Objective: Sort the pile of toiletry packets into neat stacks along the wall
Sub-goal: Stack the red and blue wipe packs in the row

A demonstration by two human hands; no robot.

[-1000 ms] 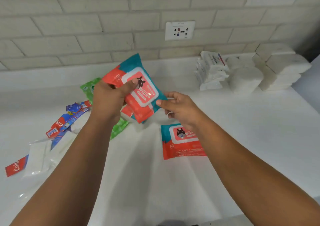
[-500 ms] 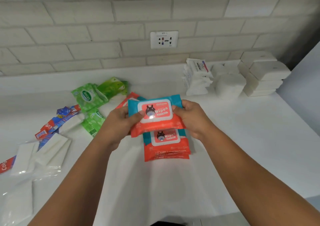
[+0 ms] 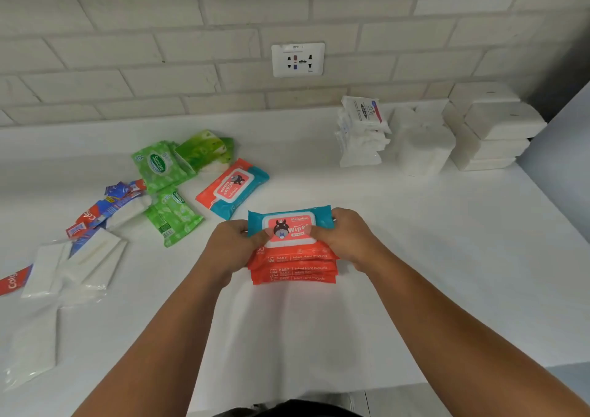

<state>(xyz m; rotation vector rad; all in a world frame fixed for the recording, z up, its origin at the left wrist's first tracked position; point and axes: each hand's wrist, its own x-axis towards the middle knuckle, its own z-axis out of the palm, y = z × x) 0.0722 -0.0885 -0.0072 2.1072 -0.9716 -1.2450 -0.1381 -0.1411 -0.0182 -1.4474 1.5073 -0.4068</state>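
Observation:
A stack of red and teal baby-wipes packets (image 3: 292, 257) lies on the white counter (image 3: 415, 257) in front of me. My left hand (image 3: 233, 247) grips its left end and my right hand (image 3: 346, 241) grips its right end, thumbs on the top packet's label. One more red and teal wipes packet (image 3: 231, 186) lies loose behind the stack to the left. Green wipes packets (image 3: 166, 167) and toothpaste tubes (image 3: 95, 212) lie further left. White packets (image 3: 79, 263) are scattered at the left edge.
Along the brick wall at the right stand stacks of white packets (image 3: 362, 132), soft white pads (image 3: 421, 148) and white boxes (image 3: 495, 129). A wall socket (image 3: 297, 59) sits above the counter. The counter's front edge (image 3: 447, 375) runs below my forearms.
I turned the wipes packet level with both hands and lowered it onto the red packets on the counter. Both hands now hold the stack's ends.

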